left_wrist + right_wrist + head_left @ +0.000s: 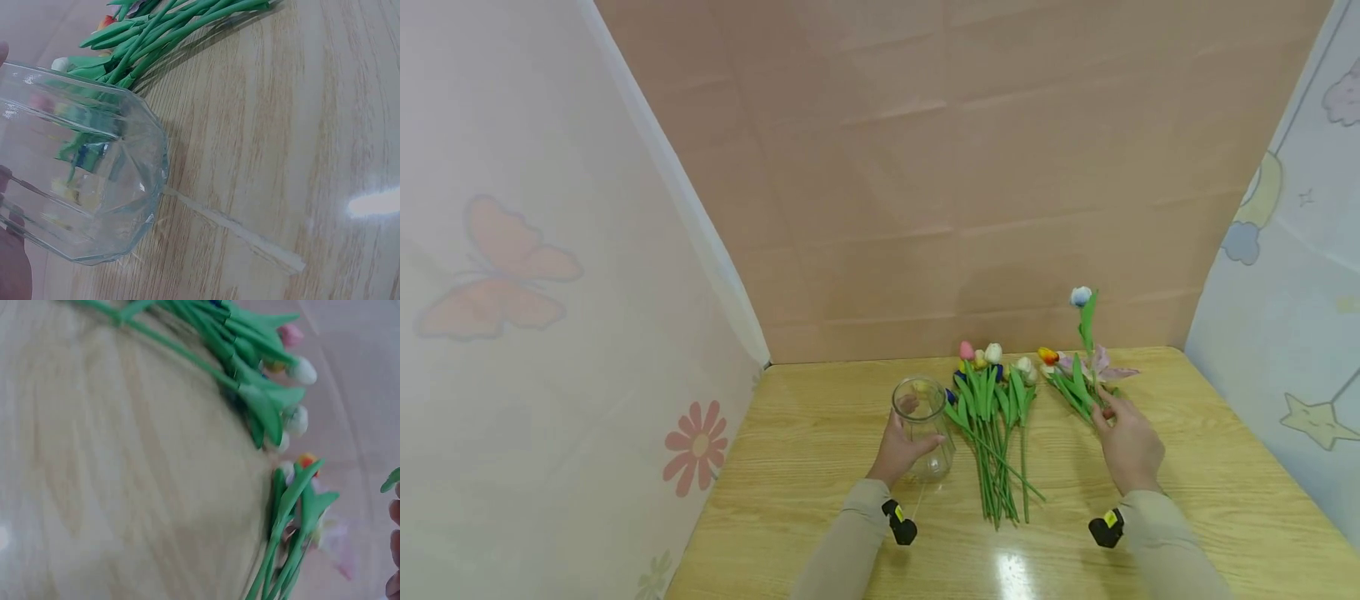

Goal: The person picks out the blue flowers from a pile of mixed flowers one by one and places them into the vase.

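**Student:** So which hand is placed to move a flower?

**Instructor:** The right hand. Its fingers are curled round the lower stem of the blue-headed tulip, which stands nearly upright above the table. The head is at the top, on the far side of the grip; the long axis runs up and slightly away from the person.

**Student:** And the left hand?

**Instructor:** The left hand is wrapped round the side of the glass vase. In the head view the vase stands upright with its mouth facing up; the left wrist view shows its faceted wall and fingertips at the frame's edge.

**Student:** How does the vase lie from the gripped stem?

**Instructor:** It lies to the left of the right hand, well apart. Between them is the main bundle of tulips, flat on the wood, heads toward the far wall and stem ends toward the person. A smaller cluster with an orange head and a pale lilac bloom lies just beside the right hand's fingers.

**Student:** Does the right wrist view confirm the hold?

**Instructor:** Only partly. It is blurred; green stems and fingertips at the right edge show, but the grip itself is read from the head view.

**Student:** What does that imply?

**Instructor:** As a judgement, the stem's lower end would have to cross over the bundle toward the vase mouth.
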### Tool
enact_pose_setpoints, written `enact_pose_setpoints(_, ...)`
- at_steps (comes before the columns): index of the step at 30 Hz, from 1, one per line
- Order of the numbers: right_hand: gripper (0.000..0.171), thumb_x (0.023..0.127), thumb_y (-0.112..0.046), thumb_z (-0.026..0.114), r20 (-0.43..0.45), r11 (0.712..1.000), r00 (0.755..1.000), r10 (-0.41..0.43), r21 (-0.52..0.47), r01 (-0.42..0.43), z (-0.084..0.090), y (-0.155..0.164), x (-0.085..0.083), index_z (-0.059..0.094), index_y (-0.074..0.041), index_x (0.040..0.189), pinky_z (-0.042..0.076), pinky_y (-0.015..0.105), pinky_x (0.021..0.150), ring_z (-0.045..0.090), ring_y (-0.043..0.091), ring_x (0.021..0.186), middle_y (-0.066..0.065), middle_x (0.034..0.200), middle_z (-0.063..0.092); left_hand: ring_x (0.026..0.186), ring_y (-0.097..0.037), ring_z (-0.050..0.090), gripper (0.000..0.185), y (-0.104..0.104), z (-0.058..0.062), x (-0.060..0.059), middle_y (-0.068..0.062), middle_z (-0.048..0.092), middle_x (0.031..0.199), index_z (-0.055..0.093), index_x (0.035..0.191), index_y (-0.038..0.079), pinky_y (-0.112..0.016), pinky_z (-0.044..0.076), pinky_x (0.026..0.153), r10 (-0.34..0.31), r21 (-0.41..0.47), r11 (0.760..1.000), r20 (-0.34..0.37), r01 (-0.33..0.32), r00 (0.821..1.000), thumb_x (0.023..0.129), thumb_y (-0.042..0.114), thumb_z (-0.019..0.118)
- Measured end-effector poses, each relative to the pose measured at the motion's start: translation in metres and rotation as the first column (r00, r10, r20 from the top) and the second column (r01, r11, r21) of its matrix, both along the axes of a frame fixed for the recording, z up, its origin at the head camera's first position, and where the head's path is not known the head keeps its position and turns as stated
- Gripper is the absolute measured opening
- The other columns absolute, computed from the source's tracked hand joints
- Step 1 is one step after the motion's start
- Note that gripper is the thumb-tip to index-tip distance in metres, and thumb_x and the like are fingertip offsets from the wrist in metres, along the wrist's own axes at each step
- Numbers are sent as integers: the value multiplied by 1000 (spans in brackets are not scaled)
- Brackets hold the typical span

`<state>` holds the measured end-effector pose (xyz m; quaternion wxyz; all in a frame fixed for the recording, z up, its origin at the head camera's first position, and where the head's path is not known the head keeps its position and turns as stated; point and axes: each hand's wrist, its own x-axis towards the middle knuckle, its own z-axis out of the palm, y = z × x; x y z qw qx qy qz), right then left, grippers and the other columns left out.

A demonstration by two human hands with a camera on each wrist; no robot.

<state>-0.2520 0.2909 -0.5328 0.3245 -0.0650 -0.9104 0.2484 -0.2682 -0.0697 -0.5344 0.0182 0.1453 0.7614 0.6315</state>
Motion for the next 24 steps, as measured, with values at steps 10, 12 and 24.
enact_pose_setpoints(10,30,94,-16,63,217,999,976,28,-23,-23,-30,32,15,65,-2,121,32,30,38,44,15,46,12,78,62,142,-35,28,78,1,0,-1,-18,31,152,26,147,7,-62,23,111,0,31,1000,-17,1,1000,86,12,74)
enact_pose_setpoints(12,29,95,-16,62,245,1000,969,16,-28,-9,-32,34,18,65,-2,120,33,30,39,45,14,47,13,80,63,142,-34,28,79,1,-4,-4,-17,32,152,26,147,8,-61,23,111,6,28,1000,-15,-5,1000,86,15,75)
enact_pose_setpoints(24,36,97,-16,51,488,999,873,13,-35,5,-29,42,23,54,-3,131,40,35,41,57,27,59,31,102,60,142,-24,29,84,-1,-19,-13,-8,34,152,27,148,16,-55,26,113,24,15,1000,9,-25,1000,82,28,79)
